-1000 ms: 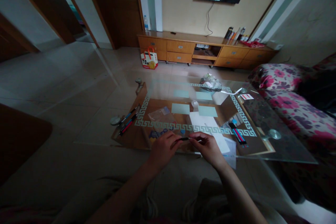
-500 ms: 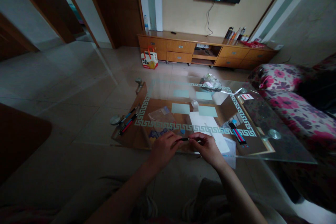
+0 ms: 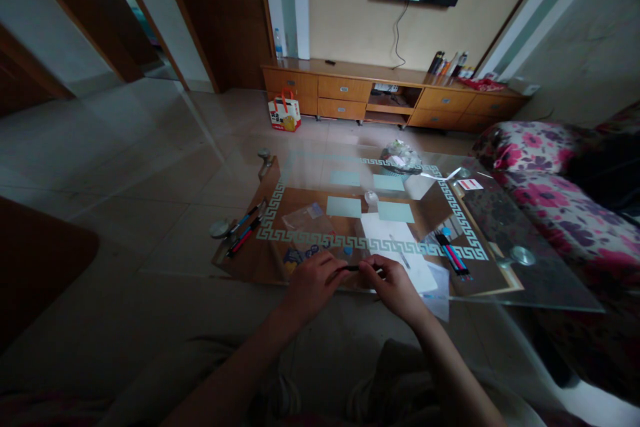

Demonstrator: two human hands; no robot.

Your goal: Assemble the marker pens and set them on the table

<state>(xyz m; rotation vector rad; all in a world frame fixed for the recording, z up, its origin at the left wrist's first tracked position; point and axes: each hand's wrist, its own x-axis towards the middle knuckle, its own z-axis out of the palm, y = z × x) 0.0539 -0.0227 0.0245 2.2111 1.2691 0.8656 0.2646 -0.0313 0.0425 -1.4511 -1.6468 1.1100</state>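
Above the near edge of the glass table (image 3: 310, 163), my left hand (image 3: 313, 280) pinches one end of a thin black pen (image 3: 352, 268). The fingers of my right hand (image 3: 393, 285) are closed on its other end, so only the short middle part shows between them. Beyond my right hand lie white paper sheets (image 3: 423, 273), with a slim pen-like stick (image 3: 400, 251) over them. A bundle of pens (image 3: 453, 253) in black, red and blue is farther right. More pens (image 3: 244, 233) lie at the table's left end.
A clear plastic bag (image 3: 306, 218) and a blue-patterned packet (image 3: 300, 253) are left of centre. A basket (image 3: 401, 159) with plastic wrapping stands at the far side, near a red-and-white card (image 3: 470, 184). A flowered sofa (image 3: 575, 213) borders the right.
My right hand has shifted slightly and its fingers have drawn together around the pen's end. My left hand stays almost still, holding the other end.
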